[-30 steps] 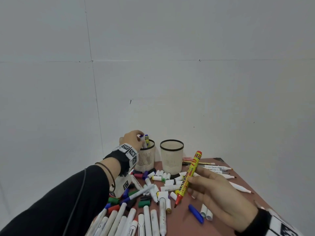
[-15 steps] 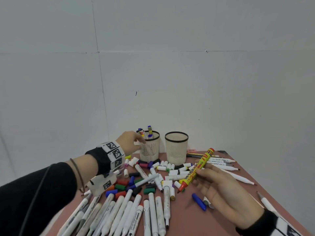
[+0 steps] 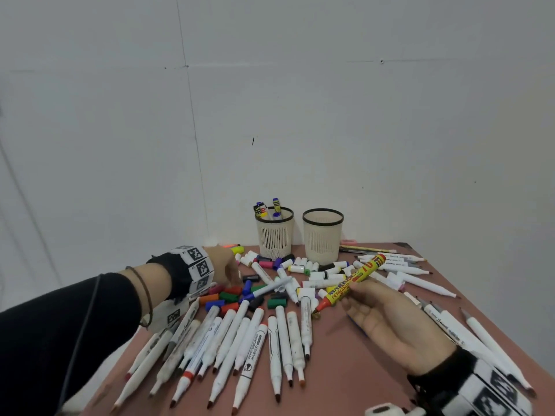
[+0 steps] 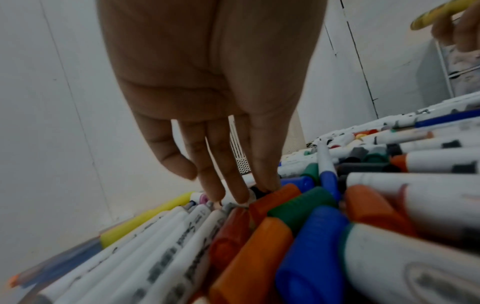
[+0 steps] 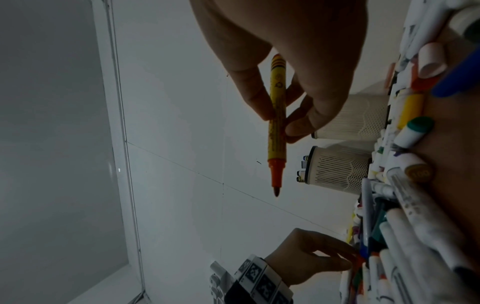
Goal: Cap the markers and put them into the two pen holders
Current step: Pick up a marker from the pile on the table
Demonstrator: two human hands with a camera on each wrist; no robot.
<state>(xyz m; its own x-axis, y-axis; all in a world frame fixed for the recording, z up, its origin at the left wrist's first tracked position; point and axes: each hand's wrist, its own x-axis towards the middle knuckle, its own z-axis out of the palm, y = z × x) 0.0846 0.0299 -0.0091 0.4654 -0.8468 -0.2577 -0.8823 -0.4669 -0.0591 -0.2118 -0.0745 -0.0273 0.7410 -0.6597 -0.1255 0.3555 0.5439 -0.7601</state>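
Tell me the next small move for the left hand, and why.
Probably pinch the orange cap under the left hand's fingertips and lift it. The right hand holds the yellow marker with its orange tip bare, so it needs a matching cap. The left hand is open over the loose caps and grips nothing.

The yellow uncapped marker with an orange tip (image 3: 352, 283) bears "MARKER", "PERMANENT" and "70". A white plastic marker with a dark tip (image 3: 249, 354) reads "WHITEBOARD MARKER".
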